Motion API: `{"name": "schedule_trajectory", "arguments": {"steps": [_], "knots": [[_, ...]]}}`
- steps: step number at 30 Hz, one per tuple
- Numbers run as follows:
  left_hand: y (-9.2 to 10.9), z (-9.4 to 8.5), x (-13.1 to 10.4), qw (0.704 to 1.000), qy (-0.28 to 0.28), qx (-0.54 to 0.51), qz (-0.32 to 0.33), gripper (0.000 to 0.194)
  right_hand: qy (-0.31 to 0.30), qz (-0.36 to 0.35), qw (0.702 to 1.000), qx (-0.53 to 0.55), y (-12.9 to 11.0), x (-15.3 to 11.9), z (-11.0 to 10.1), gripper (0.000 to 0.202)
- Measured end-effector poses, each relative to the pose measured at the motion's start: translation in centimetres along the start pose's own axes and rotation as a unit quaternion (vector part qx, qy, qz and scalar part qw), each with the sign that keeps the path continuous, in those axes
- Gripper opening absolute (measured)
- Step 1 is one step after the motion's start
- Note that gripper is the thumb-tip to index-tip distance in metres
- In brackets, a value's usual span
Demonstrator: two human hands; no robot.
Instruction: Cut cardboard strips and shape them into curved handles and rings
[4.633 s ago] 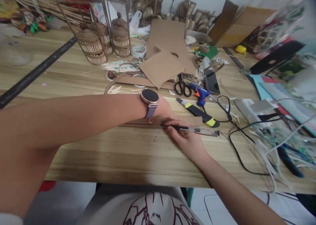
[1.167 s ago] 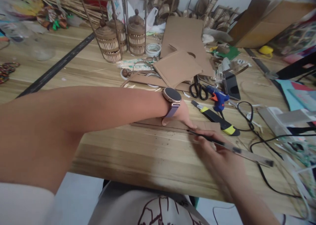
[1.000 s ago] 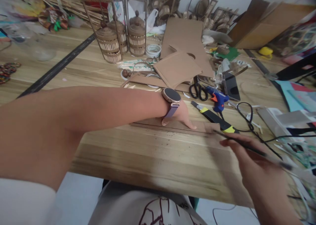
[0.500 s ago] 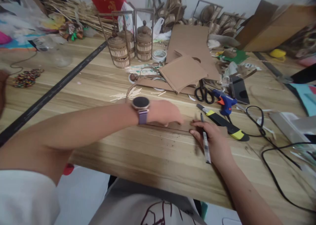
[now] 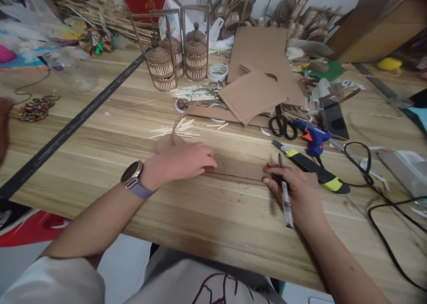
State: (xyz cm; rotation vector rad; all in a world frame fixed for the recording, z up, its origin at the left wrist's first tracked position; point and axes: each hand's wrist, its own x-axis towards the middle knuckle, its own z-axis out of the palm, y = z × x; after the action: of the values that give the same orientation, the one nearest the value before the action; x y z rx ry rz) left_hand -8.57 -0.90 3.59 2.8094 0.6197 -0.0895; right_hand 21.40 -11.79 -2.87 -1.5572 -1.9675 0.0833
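A narrow brown cardboard strip lies flat on the wooden table in front of me, a dark line running along its near edge. My left hand, with a watch on its wrist, has its fingers bent together at the strip's left part; their undersides are hidden. In my right hand a pen is tucked between the fingers, tip pointing away from me. The thumb and fingertips of that hand press on the strip's right part. Beyond my left hand is a round cardboard piece, partly covered by it.
Thin sticks lie beyond my left hand. A utility knife, black scissors, a blue glue gun and a black cable are at right. Small lantern-like cages and cardboard sheets stand or lie farther back. Another person's hand shows at far left.
My left hand has slid left along the cardboard strip, away from my right hand, uncovering more of it. My right hand stays on the strip with the pen. The view has shifted slightly.
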Motion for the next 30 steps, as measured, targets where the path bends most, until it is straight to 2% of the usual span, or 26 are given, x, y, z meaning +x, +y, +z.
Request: {"name": "schedule_trajectory", "arguments": {"steps": [6,12,18,30], "knots": [[-0.7,0.7,0.0,0.999,0.034,-0.008,0.023,0.024,0.0,0.017,1.0,0.015,0.0,-0.1,0.0,0.022],[-0.9,1.1,-0.2,0.999,0.032,0.003,0.035,0.025,0.002,0.006,1.0,0.005,0.0,0.0,0.0,0.021],[-1.0,1.2,-0.2,0.997,0.058,-0.001,0.043,0.024,0.004,0.007,1.0,0.003,0.1,-0.1,0.0,0.022],[-1.0,1.2,-0.4,0.998,0.049,-0.017,0.044,0.023,-0.002,0.03,0.999,0.016,0.1,-0.1,0.0,0.019]]}}
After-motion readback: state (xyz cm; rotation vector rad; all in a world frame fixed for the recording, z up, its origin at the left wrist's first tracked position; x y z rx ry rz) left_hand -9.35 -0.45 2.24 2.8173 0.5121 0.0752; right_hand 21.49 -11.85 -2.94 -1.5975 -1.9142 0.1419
